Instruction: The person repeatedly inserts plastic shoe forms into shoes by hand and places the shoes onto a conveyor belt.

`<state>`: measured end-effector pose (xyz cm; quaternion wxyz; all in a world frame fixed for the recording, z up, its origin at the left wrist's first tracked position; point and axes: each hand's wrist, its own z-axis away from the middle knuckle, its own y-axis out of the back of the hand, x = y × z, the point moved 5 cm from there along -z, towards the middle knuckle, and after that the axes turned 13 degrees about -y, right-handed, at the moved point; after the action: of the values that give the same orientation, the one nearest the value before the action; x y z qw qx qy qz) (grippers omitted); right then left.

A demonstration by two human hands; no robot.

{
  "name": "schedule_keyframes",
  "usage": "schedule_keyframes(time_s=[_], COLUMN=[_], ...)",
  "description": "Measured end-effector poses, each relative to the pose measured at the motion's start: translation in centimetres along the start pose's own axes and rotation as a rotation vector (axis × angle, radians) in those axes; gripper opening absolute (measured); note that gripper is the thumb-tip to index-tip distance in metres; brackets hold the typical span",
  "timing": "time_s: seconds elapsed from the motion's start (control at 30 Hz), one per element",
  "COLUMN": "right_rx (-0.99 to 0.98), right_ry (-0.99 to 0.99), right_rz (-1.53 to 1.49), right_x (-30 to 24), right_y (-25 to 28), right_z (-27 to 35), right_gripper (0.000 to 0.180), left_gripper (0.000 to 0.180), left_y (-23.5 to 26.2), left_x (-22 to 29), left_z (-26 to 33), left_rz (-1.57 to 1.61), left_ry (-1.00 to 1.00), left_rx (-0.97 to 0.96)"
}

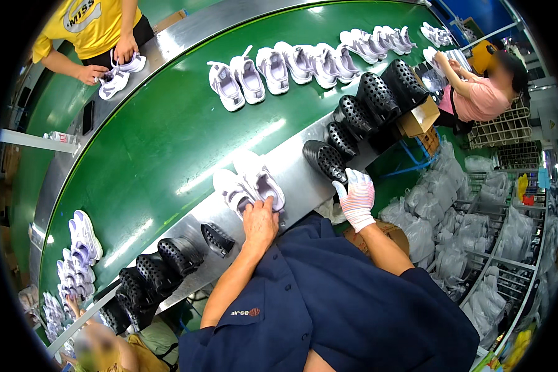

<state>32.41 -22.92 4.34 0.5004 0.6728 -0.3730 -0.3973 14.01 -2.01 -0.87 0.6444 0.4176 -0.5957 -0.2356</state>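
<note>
A pair of white and pale lilac sneakers [263, 183] lies on the metal ledge at the near edge of the green belt. My bare left hand [260, 223] is closed at their heel ends, its fingers at the shoe openings. To the right, my right hand [357, 197] wears a white striped glove. Its thumb and fingers are around the near end of a black perforated shoe-shaped form [324, 160], which rests on the ledge. A smaller black perforated piece [217, 240] lies left of my left hand.
More black perforated forms [378, 96] line the ledge on both sides. White sneakers [276, 68] stand in rows along the green belt [161, 124]. Co-workers sit or stand at far left, right and lower left. An open cardboard box [420, 118] and bagged goods on a rack [502, 248] are right.
</note>
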Motion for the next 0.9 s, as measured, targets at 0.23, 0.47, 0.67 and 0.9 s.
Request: schedule_keyframes(time_s=[0.23,0.47,0.67,0.9], right_rx=[0.222,-0.793,-1.116,-0.995], right_ry=[0.115,-0.554,-0.436,-0.344], right_rz=[-0.205,-1.135,-1.142,-1.044], right_x=[-1.7,-5.0,-6.8,-8.9], right_y=[6.4,6.4,4.6,4.2], right_z=[-0.3,3.5,4.2,3.6], right_gripper=[0.041,0.033,0.052,0.04], left_gripper=[0.059,0.07,0.033,0.038], left_y=[3.9,3.1,0.7,2.0], left_x=[2.2,4.5,5.4,3.7], left_z=[-0.3,-5.7,-6.5,-5.1], left_rz=[0.054,1.497,1.803,1.8], left_ry=[-0.144,0.281,0.295,0.354], left_rx=[0.162,0.258,0.16,0.16])
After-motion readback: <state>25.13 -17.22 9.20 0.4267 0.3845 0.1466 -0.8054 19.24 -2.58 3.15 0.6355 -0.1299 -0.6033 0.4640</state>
